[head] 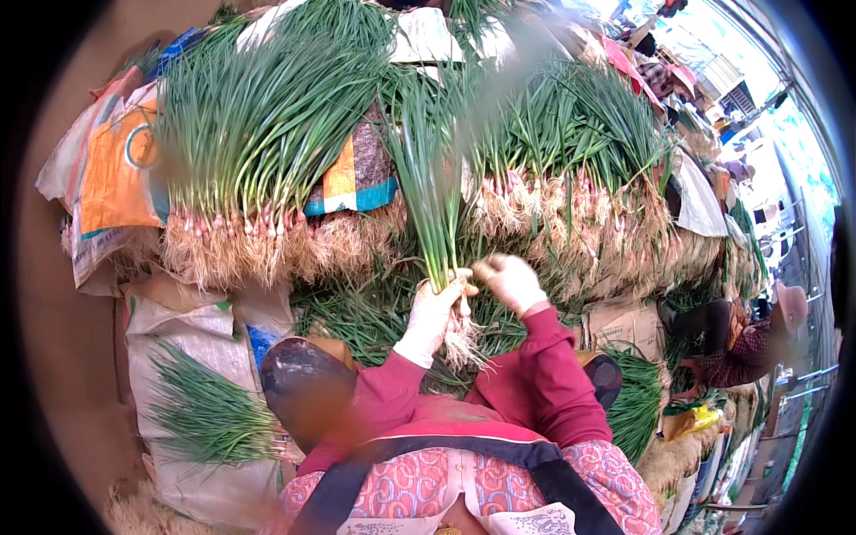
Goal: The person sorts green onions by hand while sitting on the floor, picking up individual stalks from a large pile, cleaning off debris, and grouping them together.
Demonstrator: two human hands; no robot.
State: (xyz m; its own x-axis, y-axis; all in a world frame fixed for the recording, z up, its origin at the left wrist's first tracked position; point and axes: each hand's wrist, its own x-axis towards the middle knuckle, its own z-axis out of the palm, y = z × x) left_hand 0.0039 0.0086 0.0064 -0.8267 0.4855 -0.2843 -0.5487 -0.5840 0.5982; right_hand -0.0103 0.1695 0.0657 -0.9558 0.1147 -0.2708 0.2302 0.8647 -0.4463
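My left hand (435,311), in a pale glove, grips a small bunch of green garlic plants (428,221) just above the bulbs. The leaves point away from me and the pale roots hang below the fist. Close to its right, my right hand (511,281), also gloved, is raised by the stems; it is blurred, so whether its fingers hold anything is unclear. Ahead on the left lies a long row of the same plants (267,147), roots towards me. Another pile (568,134) lies ahead on the right.
Loose green leaves (361,321) cover the ground before me. A woven sack (194,401) at my left bears a bunch of plants (214,411). More plants (632,401) lie at my right, near a cardboard piece (622,328). A person in a pink hat (791,307) sits farther right.
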